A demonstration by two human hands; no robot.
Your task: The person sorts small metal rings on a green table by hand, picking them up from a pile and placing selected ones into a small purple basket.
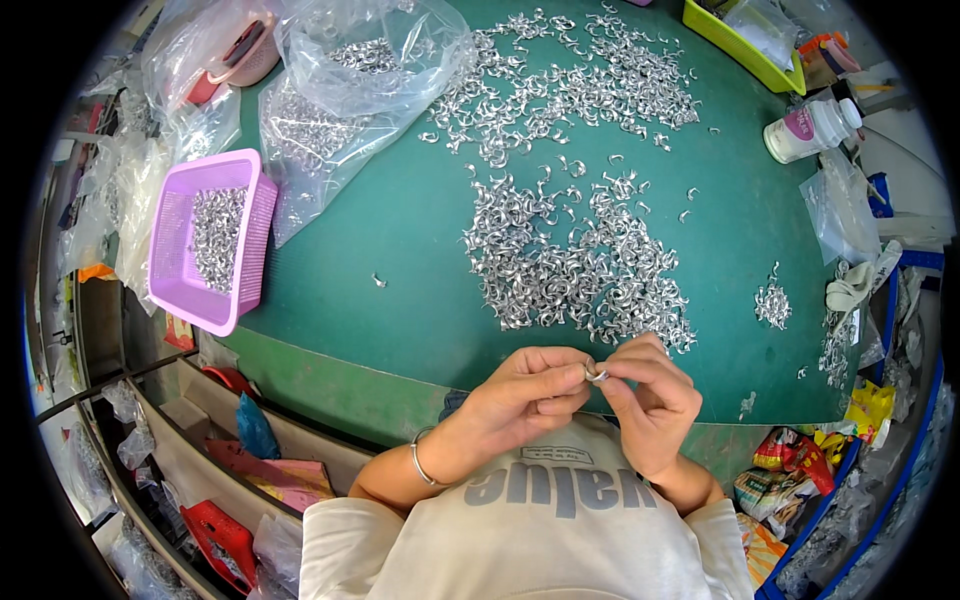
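Just over the near edge of the green table, a small curved silver metal piece [596, 376] is pinched between my two hands. My left hand [530, 392] is closed, its thumb and forefinger on the piece from the left. From the right, the thumb and fingers of my right hand [652, 398] close on the same piece, and its far side is partly hidden by fingertips. A dense heap of similar curved metal pieces [560, 260] lies right beyond my hands. Farther back spreads a looser scatter of the same pieces [600, 75].
A purple plastic basket [260, 225] with metal pieces stands at the left, beside a clear plastic bag [340, 160] of pieces. At the right lie a small pile [772, 305] and a white bottle [805, 132]. An open drawer [330, 440] is below the table's left edge.
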